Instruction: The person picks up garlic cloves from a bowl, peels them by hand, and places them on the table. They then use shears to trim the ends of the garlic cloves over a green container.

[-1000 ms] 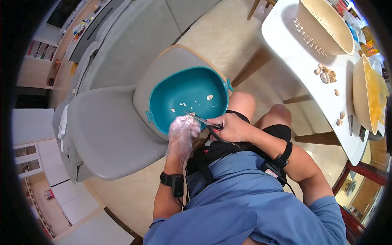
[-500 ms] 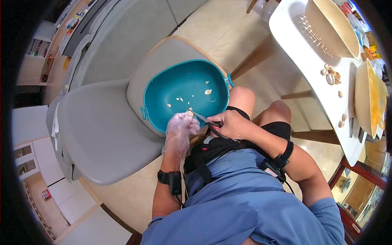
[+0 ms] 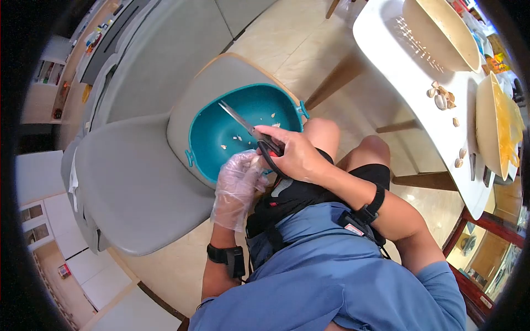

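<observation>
My right hand (image 3: 292, 154) grips black-handled scissors (image 3: 248, 127) whose closed blades point up and left over a teal basin (image 3: 221, 138). The basin rests on a grey chair seat (image 3: 143, 176) and holds a few small pale peel scraps (image 3: 273, 116). My left hand (image 3: 237, 185), in a clear plastic glove, hangs at the basin's near rim just below the right hand, fingers curled around something small and pale that I cannot make out. Both wrists wear black straps.
To the right stands a white table (image 3: 408, 71) with loose garlic cloves (image 3: 440, 99), a beige colander (image 3: 441, 33) and a beige bowl (image 3: 494, 127) with yellow contents. A grey sofa (image 3: 160, 49) lies behind the chair. My knees are under the table's edge.
My right hand has swung the scissors up and left, so the blades now stretch over the basin instead of meeting the gloved fingers. My left hand has dropped slightly toward my lap.
</observation>
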{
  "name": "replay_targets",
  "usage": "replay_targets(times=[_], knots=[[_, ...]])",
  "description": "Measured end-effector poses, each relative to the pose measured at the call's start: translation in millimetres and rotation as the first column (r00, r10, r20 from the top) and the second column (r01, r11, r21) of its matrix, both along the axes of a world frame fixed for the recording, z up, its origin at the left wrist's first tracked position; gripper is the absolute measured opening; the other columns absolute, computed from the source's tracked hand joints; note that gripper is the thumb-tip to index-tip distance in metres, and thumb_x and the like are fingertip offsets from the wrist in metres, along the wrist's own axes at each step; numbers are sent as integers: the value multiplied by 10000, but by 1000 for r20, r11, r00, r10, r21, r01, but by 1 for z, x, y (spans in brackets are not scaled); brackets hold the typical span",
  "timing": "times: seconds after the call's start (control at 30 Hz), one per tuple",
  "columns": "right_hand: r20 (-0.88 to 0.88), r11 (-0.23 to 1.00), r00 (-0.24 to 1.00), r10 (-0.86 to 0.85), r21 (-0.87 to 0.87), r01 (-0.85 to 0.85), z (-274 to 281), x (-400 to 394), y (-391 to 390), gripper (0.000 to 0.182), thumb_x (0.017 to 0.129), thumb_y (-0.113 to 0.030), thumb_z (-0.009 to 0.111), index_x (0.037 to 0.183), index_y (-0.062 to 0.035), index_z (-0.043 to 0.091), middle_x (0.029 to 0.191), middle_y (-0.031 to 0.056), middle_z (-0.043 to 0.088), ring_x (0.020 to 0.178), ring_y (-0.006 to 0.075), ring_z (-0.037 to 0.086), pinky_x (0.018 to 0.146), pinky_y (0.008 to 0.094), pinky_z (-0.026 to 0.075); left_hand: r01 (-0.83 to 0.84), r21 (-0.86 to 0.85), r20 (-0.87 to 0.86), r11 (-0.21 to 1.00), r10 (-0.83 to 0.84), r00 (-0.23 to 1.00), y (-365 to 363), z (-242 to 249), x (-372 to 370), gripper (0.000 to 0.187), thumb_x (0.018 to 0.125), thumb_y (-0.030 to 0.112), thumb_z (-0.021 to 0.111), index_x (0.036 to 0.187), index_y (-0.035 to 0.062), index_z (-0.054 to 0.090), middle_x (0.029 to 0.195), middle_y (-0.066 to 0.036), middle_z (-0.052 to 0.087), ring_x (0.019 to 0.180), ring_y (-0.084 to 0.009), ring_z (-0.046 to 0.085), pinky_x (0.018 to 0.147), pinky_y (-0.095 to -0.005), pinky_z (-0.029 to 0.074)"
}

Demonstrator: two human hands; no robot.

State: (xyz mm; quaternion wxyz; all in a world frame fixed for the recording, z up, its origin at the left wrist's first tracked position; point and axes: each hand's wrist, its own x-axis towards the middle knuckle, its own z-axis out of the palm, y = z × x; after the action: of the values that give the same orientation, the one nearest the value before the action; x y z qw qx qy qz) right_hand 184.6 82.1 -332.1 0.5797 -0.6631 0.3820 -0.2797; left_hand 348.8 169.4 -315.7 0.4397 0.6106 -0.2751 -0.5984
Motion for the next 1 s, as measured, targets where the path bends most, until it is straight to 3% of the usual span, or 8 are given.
replay_targets(times=[0.07,0.27,0.37,0.43,0.67,0.9,0.97,1.0], knots=[[-65,999,997,42,32,-40,-4,3,3,640,891,0,798,1475,-35,539,1033,53,734,959,112,673,882,266,546,-4,30,112,1000,1,994,1,2,0,244,1017,194,709,1161,4,659,913,-74,703,726,-119,636,611,-265,504],[194,951,977,-84,310,20,-20,4,5,646,866,-106,833,1433,32,559,890,6,680,792,77,604,728,250,521,158,-286,463,945,-8,886,4,-19,3,298,996,207,740,1158,-35,675,983,-55,707,855,-104,646,753,-261,525],[246,874,962,-121,485,-14,-5,-1,6,640,889,-110,816,1447,33,536,854,10,667,733,75,601,674,240,507,105,-303,345,947,7,939,2,-16,-3,302,982,174,750,1188,-33,673,1016,-46,701,920,-101,643,791,-263,528],[206,836,969,-136,549,0,6,-2,6,634,899,-121,810,1451,18,533,842,8,661,700,77,602,646,238,500,-58,-196,14,979,62,998,5,-20,-7,329,962,130,759,1233,-31,662,1042,-42,702,923,-101,643,787,-261,528],[226,651,944,-239,759,-16,4,-5,11,629,906,-176,824,1446,-29,538,818,-2,665,636,93,636,576,233,505,-148,-189,-259,971,96,961,5,-34,-12,368,956,66,742,1297,-24,638,1047,-50,702,916,-109,652,769,-249,533],[126,774,986,-106,633,2,6,-18,10,625,904,-254,838,1417,-26,563,880,13,701,649,110,643,600,241,518,-131,-163,-163,978,104,981,9,-16,-11,315,965,108,735,1242,-23,662,1019,-60,721,859,-127,690,740,-259,569],[-136,990,991,-14,139,33,-5,-34,8,599,885,-286,854,1374,-33,618,882,34,707,707,124,650,644,274,527,-126,-122,-103,984,113,988,10,-16,-7,312,959,144,747,1216,-20,678,1005,-63,733,851,-127,700,747,-264,579],[-135,990,991,-8,136,26,2,-41,8,599,885,-286,854,1374,-33,618,882,34,707,707,124,650,644,274,527,-109,-195,-37,975,104,994,10,-18,-5,283,962,125,735,1196,-24,682,980,-64,734,821,-127,698,725,-269,581]])
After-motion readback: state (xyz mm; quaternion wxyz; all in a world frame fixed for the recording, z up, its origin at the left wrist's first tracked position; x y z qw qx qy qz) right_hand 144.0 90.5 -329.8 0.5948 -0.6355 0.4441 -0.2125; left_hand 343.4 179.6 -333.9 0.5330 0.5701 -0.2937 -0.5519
